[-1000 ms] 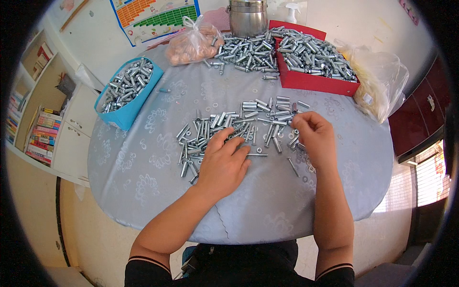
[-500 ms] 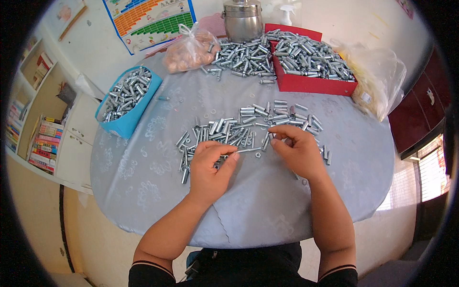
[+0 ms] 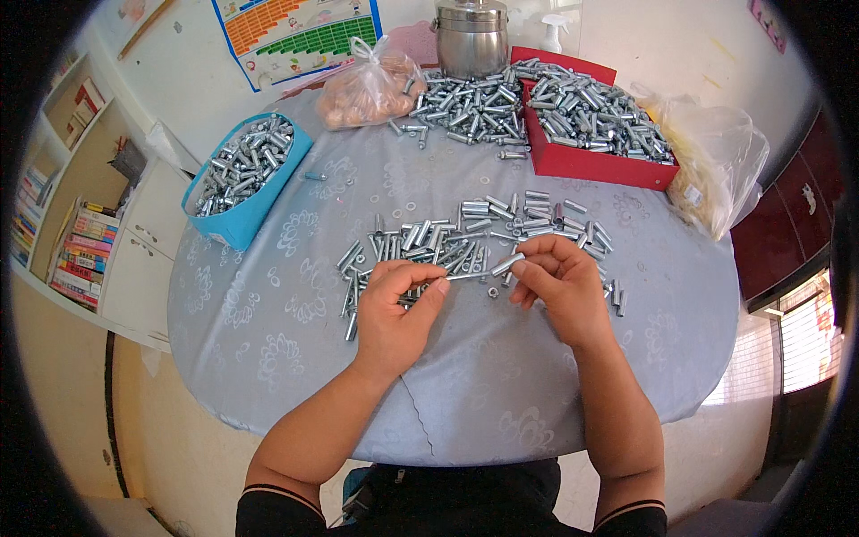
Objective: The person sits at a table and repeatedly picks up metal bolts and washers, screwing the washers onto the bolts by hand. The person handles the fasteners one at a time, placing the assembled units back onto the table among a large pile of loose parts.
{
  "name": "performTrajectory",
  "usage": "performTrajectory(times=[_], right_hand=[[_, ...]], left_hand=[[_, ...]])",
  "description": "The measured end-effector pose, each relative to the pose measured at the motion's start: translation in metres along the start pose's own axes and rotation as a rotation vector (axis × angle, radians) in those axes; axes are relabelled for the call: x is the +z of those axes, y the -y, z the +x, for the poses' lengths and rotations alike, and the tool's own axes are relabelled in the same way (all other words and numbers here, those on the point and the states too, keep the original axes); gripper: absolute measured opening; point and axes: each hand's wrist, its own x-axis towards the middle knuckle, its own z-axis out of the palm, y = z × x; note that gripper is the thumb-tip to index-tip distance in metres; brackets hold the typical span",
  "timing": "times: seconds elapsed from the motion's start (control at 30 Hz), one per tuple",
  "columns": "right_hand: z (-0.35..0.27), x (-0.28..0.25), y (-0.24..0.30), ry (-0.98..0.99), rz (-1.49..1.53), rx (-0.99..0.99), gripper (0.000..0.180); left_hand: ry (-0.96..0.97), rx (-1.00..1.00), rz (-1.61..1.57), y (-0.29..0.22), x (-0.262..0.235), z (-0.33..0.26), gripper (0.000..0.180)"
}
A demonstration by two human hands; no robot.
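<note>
Between thumb and forefinger, my left hand (image 3: pixel 394 313) pinches a thin metal bolt (image 3: pixel 467 276) that points to the right. My right hand (image 3: pixel 565 291) holds a short silver metal sleeve (image 3: pixel 507 265) in its fingertips, tilted toward the bolt's tip. The two parts are close together but apart. A small nut (image 3: pixel 493 293) lies on the cloth just below them. Behind my hands spread loose bolts (image 3: pixel 386 245), with silver sleeves (image 3: pixel 539 195) farther right. Part of this spread is hidden by my fingers.
A blue bin (image 3: pixel 234 230) of metal fasteners stands at the left. A red box (image 3: pixel 598 166) filled with them sits at the back right, beside a heap of fasteners (image 3: pixel 470 106). Around them are a tied bag (image 3: pixel 371 89), a steel pot (image 3: pixel 472 40) and a clear plastic bag (image 3: pixel 720 170).
My right hand has lifted a metal sleeve from the spread and brought it near the bolt's tip. The left hand keeps its pinch on the bolt. The whole view has shifted slightly.
</note>
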Motion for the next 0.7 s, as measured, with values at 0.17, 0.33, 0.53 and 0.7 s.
performTrajectory(times=[0.17, 0.33, 0.53, 0.7], right_hand=[[-0.001, 0.0023, -0.0018, 0.047, 0.04, 0.011, 0.017], [-0.0046, 0.0064, -0.0062, 0.082, -0.132, -0.027, 0.015], [-0.006, 0.005, -0.004, 0.102, -0.214, -0.065, 0.015], [-0.008, 0.0089, -0.0036, 0.124, -0.097, -0.062, 0.016]], left_hand=[[0.002, -0.002, -0.028, 0.0016, 0.0018, -0.0004, 0.013], [0.058, -0.052, -0.065, -0.0014, 0.0036, -0.0015, 0.016], [0.1, -0.024, -0.052, -0.0007, 0.0035, -0.0033, 0.027], [0.189, -0.031, -0.221, -0.0058, 0.006, -0.002, 0.032]])
